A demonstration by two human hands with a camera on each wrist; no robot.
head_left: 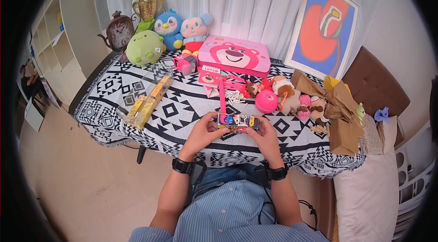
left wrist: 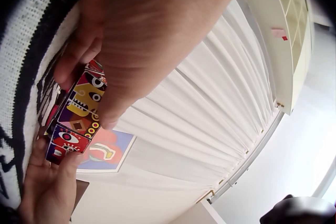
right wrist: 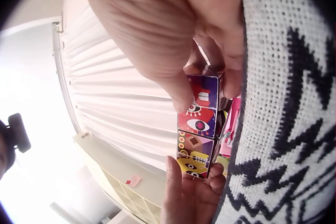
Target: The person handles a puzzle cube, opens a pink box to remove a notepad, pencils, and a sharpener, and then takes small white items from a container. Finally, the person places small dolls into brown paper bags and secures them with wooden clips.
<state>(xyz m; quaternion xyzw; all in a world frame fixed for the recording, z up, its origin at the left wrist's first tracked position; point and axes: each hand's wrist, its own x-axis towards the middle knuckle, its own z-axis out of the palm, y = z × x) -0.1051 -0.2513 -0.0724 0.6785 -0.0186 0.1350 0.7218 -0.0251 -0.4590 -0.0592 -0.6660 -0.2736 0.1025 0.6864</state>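
Note:
Both hands grip one short bar of joined picture blocks point(head_left: 238, 121) just over the near edge of the patterned cloth. Bold cartoon eyes and mouths in red, purple and yellow cover its sides. My left hand point(head_left: 204, 130) pinches one end, thumb on the near face and fingers behind. At the other end my right hand point(head_left: 264, 134) does the same. The left wrist view shows the blocks point(left wrist: 79, 108) between the left thumb and fingers. Seam lines divide the blocks point(right wrist: 197, 124) in the right wrist view.
A clear case with yellow pieces point(head_left: 148, 102) lies left. Behind stand plush toys point(head_left: 145, 49) and a pink bear box point(head_left: 235, 55). A pink ball point(head_left: 266, 102), small dolls and crumpled brown paper bags point(head_left: 344, 118) sit right, below a framed picture point(head_left: 324, 29).

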